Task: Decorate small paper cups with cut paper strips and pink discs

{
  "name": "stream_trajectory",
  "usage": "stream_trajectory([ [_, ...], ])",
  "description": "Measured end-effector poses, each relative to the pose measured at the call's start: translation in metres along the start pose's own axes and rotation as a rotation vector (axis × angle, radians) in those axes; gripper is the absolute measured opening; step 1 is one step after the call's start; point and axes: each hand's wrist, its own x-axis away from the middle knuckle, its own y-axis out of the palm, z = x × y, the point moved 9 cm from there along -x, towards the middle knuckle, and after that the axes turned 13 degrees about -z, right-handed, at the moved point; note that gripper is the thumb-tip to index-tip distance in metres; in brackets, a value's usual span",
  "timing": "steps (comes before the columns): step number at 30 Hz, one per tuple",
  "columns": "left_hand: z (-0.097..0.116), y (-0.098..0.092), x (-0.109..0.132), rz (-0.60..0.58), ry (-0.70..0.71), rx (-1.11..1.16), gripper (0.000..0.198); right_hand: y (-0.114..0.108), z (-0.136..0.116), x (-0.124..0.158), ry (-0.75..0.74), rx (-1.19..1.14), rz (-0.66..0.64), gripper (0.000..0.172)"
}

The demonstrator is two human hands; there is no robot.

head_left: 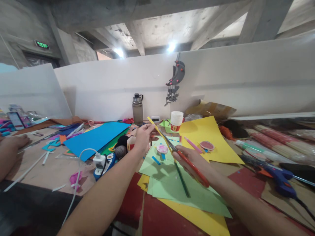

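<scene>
My left hand [144, 137] is raised above the table and pinches one end of a narrow yellow paper strip [154, 125]. My right hand [190, 160] grips red-handled scissors [190, 164], whose blades meet the strip just right of my left fingers. Below both hands lie light green paper sheets [172, 186] on top of yellow paper [206, 219]. A dark green pencil-like stick [182, 178] rests on the green sheets.
A blue paper sheet [95, 137], a water bottle [137, 109], a paper cup stack [176, 120], a large yellow sheet [209, 137] and a blue glue gun [279, 178] surround the work spot. A white charger [99, 161] lies left. Another person's hand [12, 144] rests at the far left.
</scene>
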Motion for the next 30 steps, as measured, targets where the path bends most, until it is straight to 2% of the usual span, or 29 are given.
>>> stream_trajectory([
  [18,-0.0063,0.0041,0.001,-0.027,0.022,-0.009,0.028,0.0022,-0.0054,-0.0004,-0.019,-0.04,-0.023,0.042],
  [25,-0.0061,0.0055,0.0011,-0.033,0.021,0.002,0.027,0.0011,-0.0052,0.0005,-0.018,-0.057,0.015,0.039],
  [30,0.0018,-0.0011,0.0002,0.019,0.03,-0.003,0.026,0.0005,-0.0092,0.0017,-0.037,0.005,0.026,0.04],
])
